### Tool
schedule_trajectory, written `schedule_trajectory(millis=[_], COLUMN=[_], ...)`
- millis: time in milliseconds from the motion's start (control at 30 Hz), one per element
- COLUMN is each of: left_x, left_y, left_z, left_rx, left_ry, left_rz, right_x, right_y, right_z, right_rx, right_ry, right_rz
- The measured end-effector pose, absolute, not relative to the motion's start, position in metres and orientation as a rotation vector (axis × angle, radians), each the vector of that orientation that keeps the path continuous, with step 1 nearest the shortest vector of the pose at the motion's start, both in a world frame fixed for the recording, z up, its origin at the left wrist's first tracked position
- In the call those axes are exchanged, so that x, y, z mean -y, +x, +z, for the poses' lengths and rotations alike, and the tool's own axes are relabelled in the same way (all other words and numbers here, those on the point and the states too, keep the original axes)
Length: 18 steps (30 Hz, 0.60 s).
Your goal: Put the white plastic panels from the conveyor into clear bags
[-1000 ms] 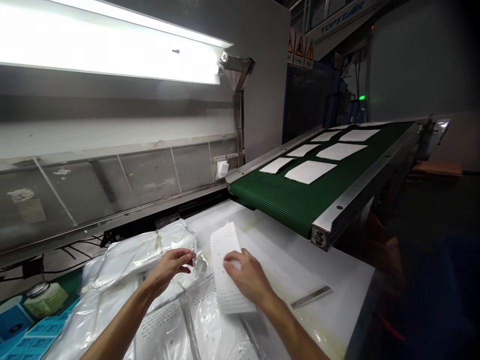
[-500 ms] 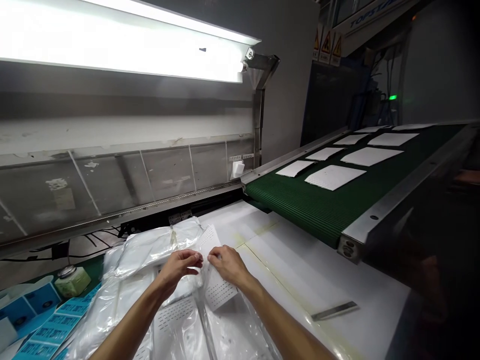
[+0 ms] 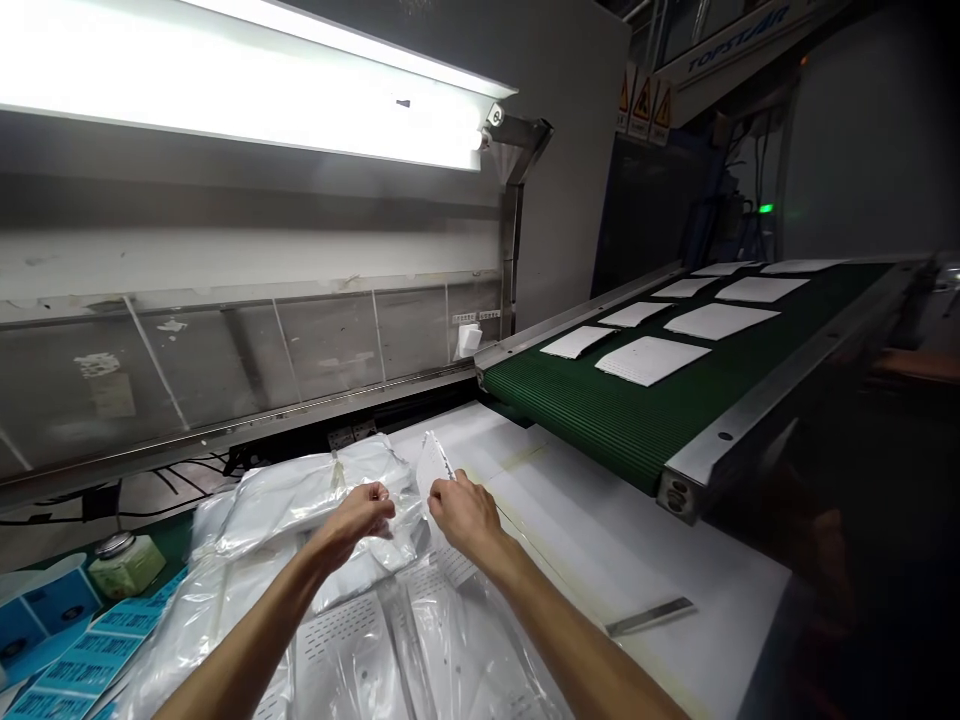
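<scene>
One perforated sheet (image 3: 433,465) pinched by right hand (image 3: 465,518), beside plastic bag (image 3: 300,505).
I read it light, floppy; take by edge. Left hand (image 3: 358,517) curled, grip on bag unclear.

White worktable (image 3: 622,530) bearing plastic bags (image 3: 300,505) and steel strip (image 3: 649,617)

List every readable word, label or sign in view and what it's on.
"TOPSTAR": on the overhead panel.
Three yellow warning triangles: symbols only, no readable words.
Blue labels at lower left: printed text, too blurred to read.
Small labels on the glass panel: too small to read.
</scene>
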State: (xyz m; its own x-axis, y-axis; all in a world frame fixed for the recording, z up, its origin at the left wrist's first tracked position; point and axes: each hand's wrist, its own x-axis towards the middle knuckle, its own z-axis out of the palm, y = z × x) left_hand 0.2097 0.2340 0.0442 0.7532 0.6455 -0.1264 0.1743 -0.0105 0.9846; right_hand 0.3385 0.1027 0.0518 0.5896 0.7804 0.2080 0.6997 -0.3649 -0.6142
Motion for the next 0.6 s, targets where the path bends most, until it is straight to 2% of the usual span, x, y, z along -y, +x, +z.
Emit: schedule_trajectory(millis=[133, 200, 300, 367, 467, 600], left_x=[-0.24, -0.235, -0.219, -0.209, -0.203, -0.212], left_y=[0.207, 0.208, 0.213, 0.218, 0.221, 0.211], left_z=[0.048, 0.045, 0.038, 0.036, 0.038, 0.05], left_rx=[-0.752, -0.732, -0.665, -0.639, -0.621, -0.659], left_ry=[1.787, 1.854, 1.886, 1.872, 1.846, 1.822], left_rz=[0.474, 0.424, 0.318, 0.279, 0.292, 0.408], right_x=[-0.059, -0.027, 0.01, 0.017, -0.002, -0.047], right_y=[0.355, 0.354, 0.326, 0.295, 0.249, 0.215], right_z=[0.079, 0.081, 0.054, 0.024, -0.011, -0.017], right_rx=[1.075, 0.939, 0.485, 0.229, 0.026, -0.184], right_ry=[-1.962, -1.686, -0.968, -0.635, -0.436, -0.287], right_rz=[0.312, 0.547, 0.963, 1.093, 1.195, 1.208])
